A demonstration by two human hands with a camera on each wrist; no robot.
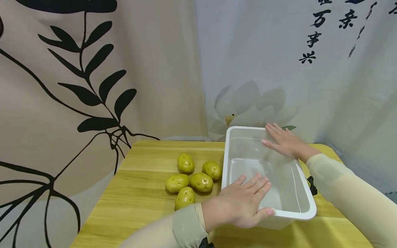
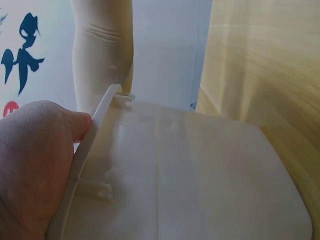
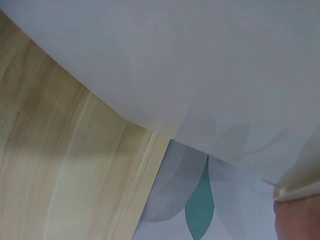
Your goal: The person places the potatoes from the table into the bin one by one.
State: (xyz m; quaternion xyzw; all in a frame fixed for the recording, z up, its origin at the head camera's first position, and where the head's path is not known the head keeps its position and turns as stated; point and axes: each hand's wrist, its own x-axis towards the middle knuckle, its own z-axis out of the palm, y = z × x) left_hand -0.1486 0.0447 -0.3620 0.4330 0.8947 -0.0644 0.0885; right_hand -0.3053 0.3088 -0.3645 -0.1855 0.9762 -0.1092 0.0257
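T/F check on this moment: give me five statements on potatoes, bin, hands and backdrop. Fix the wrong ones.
1. Five potatoes show on the wooden table. True.
2. The potatoes lie inside the white bin. False: they lie on the table beside it.
3. Both the left hand and the right hand are at the bin. True.
4. The right hand holds a potato. False: it is at the bin's far end, fingers straight, with no potato in it.
5. The black plant print is on the right of the head view. False: it is on the left; the black writing is at upper right.
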